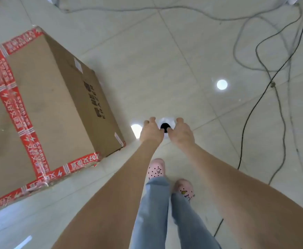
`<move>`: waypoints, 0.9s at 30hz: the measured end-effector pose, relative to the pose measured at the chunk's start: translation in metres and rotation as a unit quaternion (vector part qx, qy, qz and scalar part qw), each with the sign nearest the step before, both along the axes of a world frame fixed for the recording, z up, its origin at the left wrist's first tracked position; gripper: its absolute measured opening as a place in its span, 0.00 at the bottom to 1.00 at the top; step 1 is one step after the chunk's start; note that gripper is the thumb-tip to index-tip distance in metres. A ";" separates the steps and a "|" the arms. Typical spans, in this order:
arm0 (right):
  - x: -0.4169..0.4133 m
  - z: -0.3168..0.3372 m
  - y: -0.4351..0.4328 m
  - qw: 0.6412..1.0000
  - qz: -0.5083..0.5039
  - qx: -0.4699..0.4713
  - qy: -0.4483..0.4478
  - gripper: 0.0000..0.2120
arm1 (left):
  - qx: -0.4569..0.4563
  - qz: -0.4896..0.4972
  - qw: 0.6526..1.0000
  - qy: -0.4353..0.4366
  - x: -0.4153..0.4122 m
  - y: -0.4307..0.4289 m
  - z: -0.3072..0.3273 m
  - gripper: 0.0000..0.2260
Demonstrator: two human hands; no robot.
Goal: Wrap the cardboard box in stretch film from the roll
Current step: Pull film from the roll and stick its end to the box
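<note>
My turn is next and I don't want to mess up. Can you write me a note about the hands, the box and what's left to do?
Left hand: grips one side of the stretch film roll.
Right hand: grips the other side.
Cardboard box: on the floor to the left, apart from the roll, sealed with red tape.
Done: roll in hand. No film runs from roll to box.
Left: probably fix the film end to the box, then wrap it all round.
Mind the cables on the right.

Obstacles: cardboard box (44,105), left, standing on floor (165,60); cables (272,84) trailing at right and along far side. Open tile between box and cables.
</note>
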State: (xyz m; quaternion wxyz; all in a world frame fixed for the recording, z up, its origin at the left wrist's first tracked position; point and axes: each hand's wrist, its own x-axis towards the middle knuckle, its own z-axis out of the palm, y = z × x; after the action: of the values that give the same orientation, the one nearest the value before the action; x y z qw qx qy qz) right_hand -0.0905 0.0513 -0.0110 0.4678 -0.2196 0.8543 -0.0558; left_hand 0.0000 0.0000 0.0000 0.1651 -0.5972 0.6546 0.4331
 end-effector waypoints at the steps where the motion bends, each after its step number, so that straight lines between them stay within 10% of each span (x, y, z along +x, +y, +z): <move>1: 0.002 -0.009 -0.002 1.000 -0.013 0.007 -0.002 0.22 | 0.007 0.003 1.000 -0.005 -0.001 -0.001 -0.009 0.25; 27: 0.077 -0.058 0.117 0.988 -0.109 -0.092 -0.064 0.09 | -0.062 0.182 0.981 0.029 0.063 0.128 -0.061 0.12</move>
State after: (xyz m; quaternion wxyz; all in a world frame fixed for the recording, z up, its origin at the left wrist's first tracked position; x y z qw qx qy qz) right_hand -0.0134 0.1679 -0.0687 0.4903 -0.1630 0.8328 -0.1986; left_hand 0.0630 0.1280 -0.0610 0.0272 -0.7025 0.5650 0.4318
